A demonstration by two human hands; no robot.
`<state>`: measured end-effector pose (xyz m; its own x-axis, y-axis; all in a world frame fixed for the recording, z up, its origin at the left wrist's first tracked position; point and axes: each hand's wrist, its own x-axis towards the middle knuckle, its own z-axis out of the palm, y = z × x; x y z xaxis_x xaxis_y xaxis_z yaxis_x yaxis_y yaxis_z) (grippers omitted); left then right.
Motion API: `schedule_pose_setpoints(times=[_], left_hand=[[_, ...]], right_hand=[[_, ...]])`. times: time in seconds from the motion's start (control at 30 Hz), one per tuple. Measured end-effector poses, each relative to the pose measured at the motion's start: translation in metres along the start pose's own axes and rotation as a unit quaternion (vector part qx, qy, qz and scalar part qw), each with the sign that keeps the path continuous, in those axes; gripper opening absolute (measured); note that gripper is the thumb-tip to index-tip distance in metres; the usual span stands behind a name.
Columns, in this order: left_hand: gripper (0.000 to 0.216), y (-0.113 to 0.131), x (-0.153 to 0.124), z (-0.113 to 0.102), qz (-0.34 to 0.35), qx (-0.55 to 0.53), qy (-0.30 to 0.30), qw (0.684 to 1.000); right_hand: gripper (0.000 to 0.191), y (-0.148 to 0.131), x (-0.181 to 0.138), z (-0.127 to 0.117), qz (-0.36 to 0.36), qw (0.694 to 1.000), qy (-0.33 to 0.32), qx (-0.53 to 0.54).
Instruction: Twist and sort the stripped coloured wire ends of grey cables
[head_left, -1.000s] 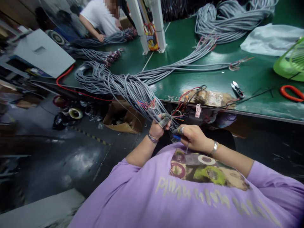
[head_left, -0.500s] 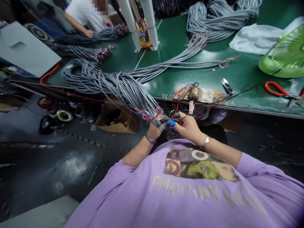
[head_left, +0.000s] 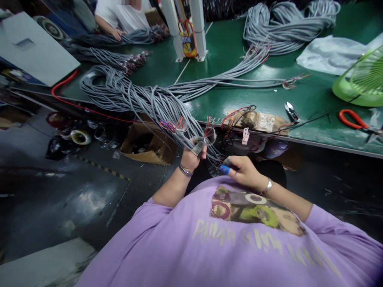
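Note:
A thick bundle of grey cables [head_left: 140, 95] hangs from the green table's front edge towards my body. My left hand [head_left: 191, 158] is closed around cables near their ends, with grey coverings on its fingertips. Stripped red and blue wire ends [head_left: 172, 125] fan out just above that hand. To the right, my right hand [head_left: 243, 172] has its fingers pinched at the low tips of several cables, where thin wires show dimly. Blue tape is wrapped on one of its fingers. Its fingertips partly hide the wires there.
On the green table [head_left: 239, 93] lie cutting nippers [head_left: 291, 111], red-handled pliers [head_left: 353, 119], a green fan [head_left: 359, 81] and a coiled cable pile [head_left: 287, 28]. A pink clip [head_left: 245, 136] hangs at the edge. Below stands a cardboard box [head_left: 146, 147]. Across the table, a person's hand [head_left: 117, 34] rests on cables.
My hands have drawn apart: the left has moved slightly left and up the cables, the right down and to the right. The colourful wire ends have spread apart. The view has shifted a little.

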<state>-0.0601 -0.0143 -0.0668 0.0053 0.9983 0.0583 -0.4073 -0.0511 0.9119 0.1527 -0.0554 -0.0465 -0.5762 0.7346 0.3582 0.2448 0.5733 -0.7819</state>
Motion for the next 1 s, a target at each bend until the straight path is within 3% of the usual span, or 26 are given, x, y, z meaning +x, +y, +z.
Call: schedule_pose_setpoints(times=[0.13,0.23,0.43,0.53,0.67,0.8,1.0], left_hand=[[0.048,-0.006,-0.009,-0.013,-0.009,0.027,-0.067,0.997],[0.048,-0.008,-0.011,-0.018,-0.021,0.037,-0.088,0.995],[0.043,-0.005,-0.01,-0.025,-0.04,0.06,-0.143,0.987],[0.046,-0.004,-0.011,-0.029,-0.061,0.073,-0.152,0.984],[0.048,-0.002,-0.011,-0.032,-0.077,0.078,-0.162,0.981],[0.052,-0.001,-0.009,-0.03,-0.068,0.021,-0.126,0.989],[0.06,0.0,-0.004,-0.025,-0.077,-0.054,-0.054,0.994]], right_hand=[[0.036,0.009,-0.005,-0.01,0.117,0.985,0.113,0.049],[0.033,0.013,-0.003,-0.008,0.154,0.974,0.147,0.083],[0.052,0.008,0.013,-0.002,0.136,0.978,0.07,0.143],[0.06,0.0,0.02,-0.004,0.139,0.965,0.033,0.22],[0.046,-0.005,0.028,-0.006,0.171,0.938,-0.003,0.301],[0.046,-0.001,0.038,0.001,0.219,0.928,0.035,0.3],[0.05,0.004,0.064,0.023,0.278,0.882,0.104,0.366]])
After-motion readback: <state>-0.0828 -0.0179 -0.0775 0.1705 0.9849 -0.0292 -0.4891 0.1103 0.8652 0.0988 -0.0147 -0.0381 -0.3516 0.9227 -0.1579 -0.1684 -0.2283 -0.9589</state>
